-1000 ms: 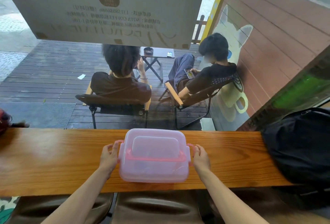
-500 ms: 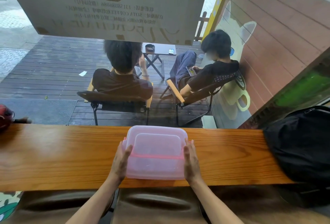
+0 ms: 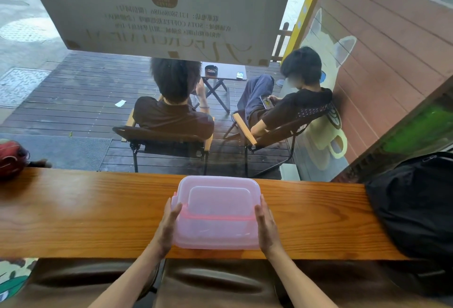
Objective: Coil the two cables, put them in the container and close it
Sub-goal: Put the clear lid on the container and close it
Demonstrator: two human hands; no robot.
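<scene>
Closest to you there's the dark brown cushioned seat (image 3: 215,280) under the counter edge, with both your forearms reaching over it. Your left hand (image 3: 169,228) is flat against the left side of the pink container (image 3: 217,212), fingers straight and pressing on the wall, thumb up near the lid edge. Your right hand (image 3: 267,229) does the same on the right side, fingers straight, not curled round anything. The container sits on the wooden counter (image 3: 85,212) close to its near edge, lid on, and it's too cloudy to make out the cables inside.

Off to the right a black bag (image 3: 414,204) lies on the counter, well apart from the container. At the far left edge there's a red thing (image 3: 11,158), can't tell what. Past the glass, two people sit in folding chairs (image 3: 161,143) on a dark wood deck (image 3: 73,101), with a small table (image 3: 224,74) between them.
</scene>
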